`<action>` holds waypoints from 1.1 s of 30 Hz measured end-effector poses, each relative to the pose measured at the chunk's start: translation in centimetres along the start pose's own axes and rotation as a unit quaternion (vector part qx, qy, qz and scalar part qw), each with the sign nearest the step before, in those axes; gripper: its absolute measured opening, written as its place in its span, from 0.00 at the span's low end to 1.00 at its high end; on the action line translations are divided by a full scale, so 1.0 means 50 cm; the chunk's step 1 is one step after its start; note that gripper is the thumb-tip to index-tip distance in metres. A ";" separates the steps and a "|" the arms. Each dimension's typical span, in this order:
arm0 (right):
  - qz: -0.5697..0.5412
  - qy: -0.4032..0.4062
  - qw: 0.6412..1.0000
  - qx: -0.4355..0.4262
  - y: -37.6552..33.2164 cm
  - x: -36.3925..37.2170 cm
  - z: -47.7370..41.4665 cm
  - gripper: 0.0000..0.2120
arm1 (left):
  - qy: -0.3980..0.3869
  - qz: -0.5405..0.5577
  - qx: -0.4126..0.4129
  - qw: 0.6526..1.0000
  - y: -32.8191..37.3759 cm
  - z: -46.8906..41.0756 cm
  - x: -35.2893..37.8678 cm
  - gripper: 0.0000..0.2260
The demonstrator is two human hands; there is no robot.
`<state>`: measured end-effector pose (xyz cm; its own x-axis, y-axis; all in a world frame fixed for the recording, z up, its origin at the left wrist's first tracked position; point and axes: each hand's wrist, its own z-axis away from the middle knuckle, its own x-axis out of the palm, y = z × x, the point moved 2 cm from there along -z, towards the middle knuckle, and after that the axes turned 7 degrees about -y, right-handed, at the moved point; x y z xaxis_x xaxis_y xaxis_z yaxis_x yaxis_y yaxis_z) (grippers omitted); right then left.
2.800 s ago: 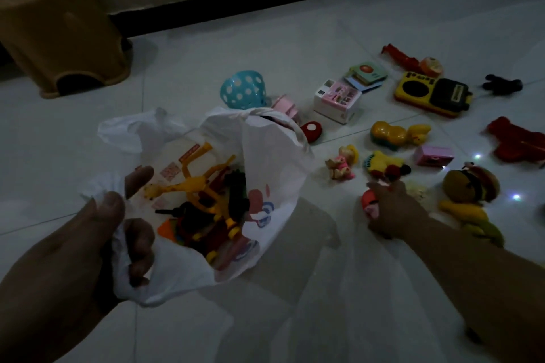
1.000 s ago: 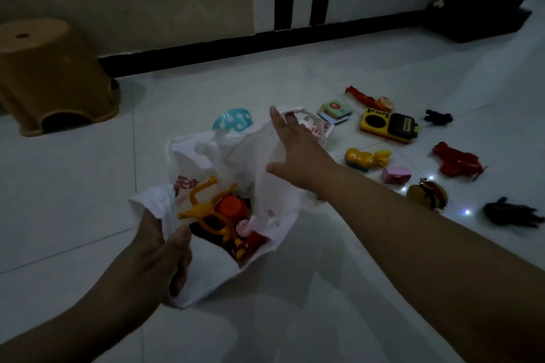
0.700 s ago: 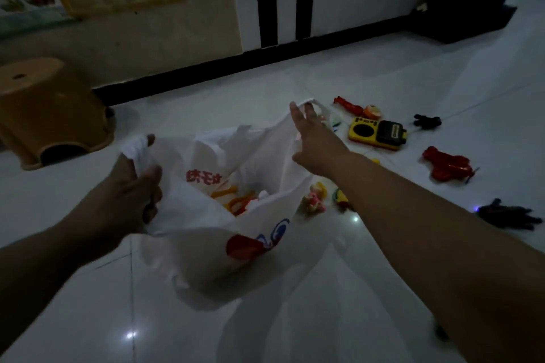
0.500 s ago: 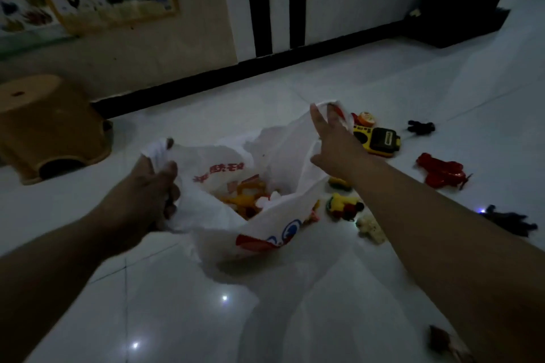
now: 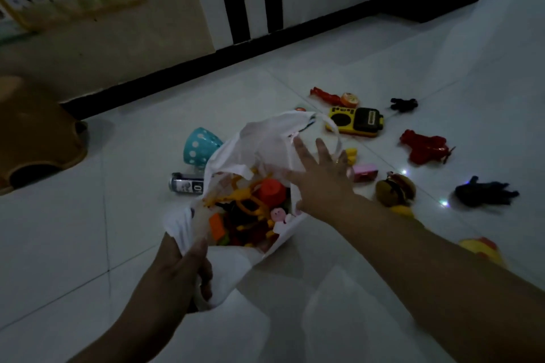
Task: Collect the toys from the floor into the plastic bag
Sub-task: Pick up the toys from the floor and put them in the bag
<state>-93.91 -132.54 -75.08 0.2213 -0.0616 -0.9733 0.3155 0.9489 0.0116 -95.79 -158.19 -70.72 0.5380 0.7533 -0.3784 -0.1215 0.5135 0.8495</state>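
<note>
The white plastic bag [image 5: 265, 144] lies open on the floor with several toys inside, among them an orange cup [image 5: 271, 190] and yellow figures. My left hand [image 5: 182, 268] grips the bag's near rim. My right hand [image 5: 321, 177] hovers at the bag's far right side, fingers spread, holding nothing. Loose toys lie to the right: a yellow and black radio [image 5: 355, 122], a red plane [image 5: 424, 146], a burger [image 5: 395, 188], a pink box [image 5: 364, 172] and a dark figure [image 5: 483, 193].
A teal dotted cup [image 5: 199, 147] and a dark can [image 5: 185, 183] lie behind the bag on the left. A brown plastic stool [image 5: 35, 138] stands far left. A black figure [image 5: 404, 104], a red toy [image 5: 326, 96] and a yellow toy [image 5: 483, 247] lie around on white tiles.
The bag, lifted and stretched between both hands half a second ago, is back down on the floor. My right hand let go of the far rim and opened; my left hand came nearer.
</note>
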 end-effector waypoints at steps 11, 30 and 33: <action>-0.049 0.096 0.992 -0.062 0.145 0.111 0.213 0.27 | -0.025 0.041 0.035 0.998 -0.018 -0.042 0.043 0.02; -0.125 -0.229 0.947 0.189 0.235 0.413 0.356 0.19 | -0.056 0.081 0.052 0.994 -0.006 -0.049 0.082 0.11; -0.164 -0.107 0.942 0.273 0.254 0.377 0.345 0.19 | -0.052 0.080 0.059 0.994 -0.010 -0.045 0.075 0.13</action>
<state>-69.83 -126.99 -89.32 0.1926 -0.4402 -0.8770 0.8133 0.5717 -0.1084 -95.58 -154.69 -73.39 0.6041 0.7712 -0.2007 -0.1165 0.3346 0.9351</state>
